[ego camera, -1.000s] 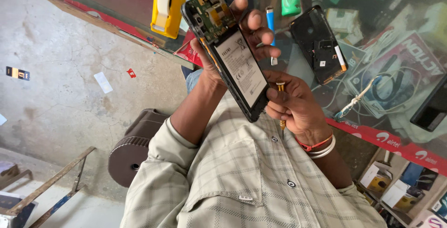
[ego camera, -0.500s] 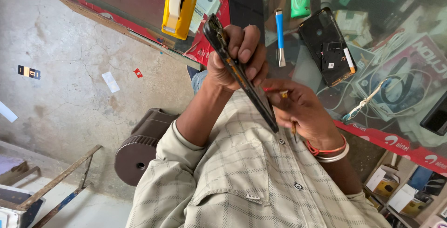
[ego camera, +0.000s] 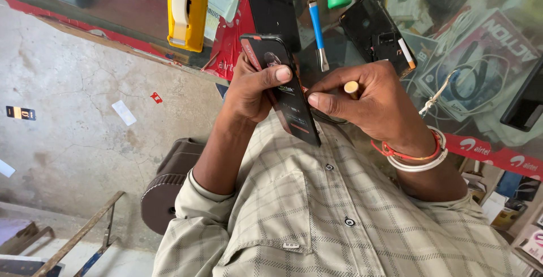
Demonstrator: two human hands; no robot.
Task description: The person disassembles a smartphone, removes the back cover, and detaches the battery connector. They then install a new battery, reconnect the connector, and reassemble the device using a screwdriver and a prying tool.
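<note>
Phone [ego camera: 285, 93] clasped in left-hand fingers [ego camera: 281, 74], right-hand fingers [ego camera: 325, 100] pinching small tool [ego camera: 352, 89] beside it

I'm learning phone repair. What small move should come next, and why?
Probably ease the tool in the right hand along the phone edge: the left hand grips the phone tilted, and the tool's tip, hidden, sits at that edge.

Both forearms are raised in front of the chest. The left hand [ego camera: 254, 87] is curled in a closed grip, thumb pressed flat. The right hand [ego camera: 370, 99] is pinched shut, wrist banded.
</note>
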